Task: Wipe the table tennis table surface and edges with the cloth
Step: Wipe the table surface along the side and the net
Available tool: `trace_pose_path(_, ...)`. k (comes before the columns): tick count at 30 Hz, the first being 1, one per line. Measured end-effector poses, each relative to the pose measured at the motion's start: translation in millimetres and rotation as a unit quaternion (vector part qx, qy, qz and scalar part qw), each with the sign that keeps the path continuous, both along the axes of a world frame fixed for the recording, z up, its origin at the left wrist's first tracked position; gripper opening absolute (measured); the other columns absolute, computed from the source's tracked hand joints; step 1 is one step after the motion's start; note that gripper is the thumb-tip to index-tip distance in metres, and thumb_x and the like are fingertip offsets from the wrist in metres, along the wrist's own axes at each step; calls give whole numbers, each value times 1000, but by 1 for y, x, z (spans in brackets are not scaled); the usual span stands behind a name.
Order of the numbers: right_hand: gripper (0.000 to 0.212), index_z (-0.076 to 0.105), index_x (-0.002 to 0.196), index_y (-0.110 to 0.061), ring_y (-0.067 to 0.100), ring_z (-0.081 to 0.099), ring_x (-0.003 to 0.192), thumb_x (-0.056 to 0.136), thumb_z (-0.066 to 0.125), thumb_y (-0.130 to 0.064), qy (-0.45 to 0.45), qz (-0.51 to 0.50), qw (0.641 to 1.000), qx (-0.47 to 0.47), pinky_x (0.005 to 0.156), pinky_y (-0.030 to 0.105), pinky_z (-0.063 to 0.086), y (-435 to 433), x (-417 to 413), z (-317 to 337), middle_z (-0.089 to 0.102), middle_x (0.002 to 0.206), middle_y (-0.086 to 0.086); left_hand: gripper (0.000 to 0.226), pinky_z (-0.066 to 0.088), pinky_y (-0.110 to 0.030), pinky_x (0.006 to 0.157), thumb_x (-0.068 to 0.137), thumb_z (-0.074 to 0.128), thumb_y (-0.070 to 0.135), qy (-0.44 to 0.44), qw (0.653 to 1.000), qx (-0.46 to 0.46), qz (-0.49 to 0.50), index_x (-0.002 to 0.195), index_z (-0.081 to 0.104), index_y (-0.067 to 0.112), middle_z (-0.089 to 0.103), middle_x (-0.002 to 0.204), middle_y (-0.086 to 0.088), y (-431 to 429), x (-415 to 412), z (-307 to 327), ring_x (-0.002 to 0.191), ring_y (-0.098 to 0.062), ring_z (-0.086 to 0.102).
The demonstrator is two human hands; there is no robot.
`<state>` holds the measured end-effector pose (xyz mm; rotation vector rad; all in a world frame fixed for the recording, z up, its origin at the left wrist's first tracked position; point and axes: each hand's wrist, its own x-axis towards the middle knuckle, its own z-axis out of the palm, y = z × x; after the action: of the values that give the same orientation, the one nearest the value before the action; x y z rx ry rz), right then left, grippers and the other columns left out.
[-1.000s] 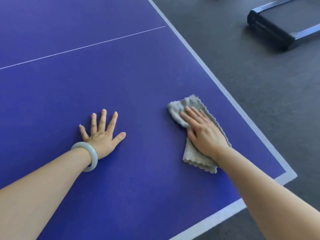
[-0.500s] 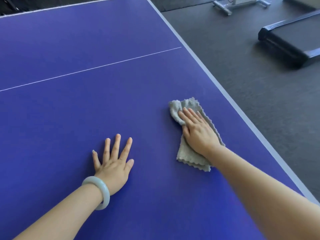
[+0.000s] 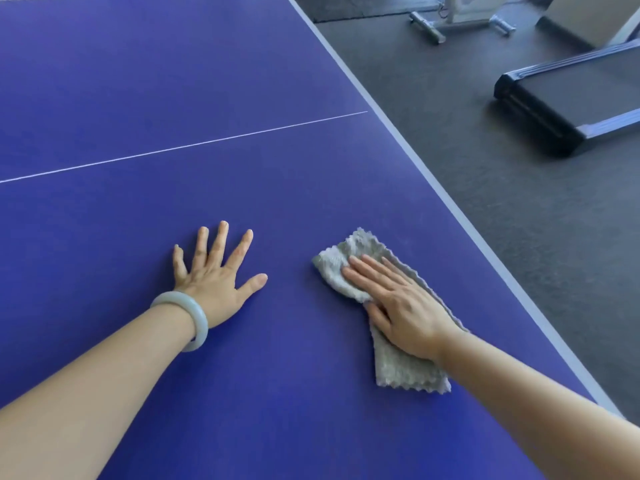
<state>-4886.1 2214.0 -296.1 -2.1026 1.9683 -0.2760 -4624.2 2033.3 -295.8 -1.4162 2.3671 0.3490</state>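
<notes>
The blue table tennis table [image 3: 145, 81] fills most of the head view, with a thin white centre line across it and a pale edge band [image 3: 408, 140] running down its right side. A grey cloth [image 3: 401, 372] with a zigzag hem lies flat near that right edge. My right hand [image 3: 398, 306] presses on the cloth with straight fingers. My left hand [image 3: 214, 275], a pale bangle on its wrist, rests flat on the bare blue surface to the left of the cloth, fingers spread.
Dark grey carpet [image 3: 502, 237] lies beyond the table's right edge. A black treadmill deck [image 3: 568, 102] sits on the floor at the right. White metal equipment feet [image 3: 457, 26] stand at the top right.
The view has tilted up and along the table; the near corner has left the frame. Both hands stay flat, the right still on the cloth and a little closer to the left.
</notes>
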Motion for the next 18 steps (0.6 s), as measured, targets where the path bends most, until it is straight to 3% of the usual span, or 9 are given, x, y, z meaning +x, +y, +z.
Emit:
trace_pose_path(4,59,17,160,-22,15,0,155,105,37,-26,16,-300,954,18,125,31,-4,-86,-65,5,8,168,1,74,-14,-60,116,85,6,77,-4,1000,5,-4,130,-44,48,-42,154,7,-4,3,-6,144,-24,-35)
trace_pose_path(6,62,11,161,-18,18,-4,155,105,33,-31,16,-329,944,27,125,35,-5,-114,-47,4,1,169,3,70,-14,-59,115,92,11,70,-1,1000,16,4,128,-44,49,-44,152,8,-5,3,-6,143,-23,-36)
trace_pose_path(8,60,15,160,-17,18,-2,155,105,31,-34,-14,-223,975,0,125,33,-6,-114,4,-4,5,168,2,65,-13,-59,116,98,13,60,2,1000,26,10,133,-41,49,-44,152,10,-7,3,-5,143,-22,-36)
trace_pose_path(10,57,24,159,-21,14,2,155,105,29,-38,-41,-26,999,-16,125,31,-7,-79,68,-13,14,167,-2,63,-13,-59,116,102,14,51,-2,999,39,12,137,-39,48,-46,150,10,-7,2,-3,143,-23,-37)
trace_pose_path(13,53,21,159,-30,7,2,154,107,30,-36,-46,147,988,-7,125,30,-4,-53,61,-8,14,167,-10,64,-15,-57,116,103,16,48,-1,999,46,12,131,-42,49,-48,146,12,-9,2,0,143,-21,-37)
trace_pose_path(15,51,17,158,-32,7,3,154,109,28,-34,-9,61,998,-15,125,27,-5,-75,7,-6,13,166,-11,68,-16,-57,115,103,19,47,0,999,49,8,129,-43,49,-49,144,14,-10,3,-1,143,-21,-37)
trace_pose_path(18,52,12,160,-28,10,-3,154,109,22,-32,15,-207,978,9,125,29,-6,-132,-67,2,5,168,-6,69,-17,-57,114,103,19,47,5,999,46,0,128,-45,50,-53,139,15,-9,4,-4,141,-20,-39)
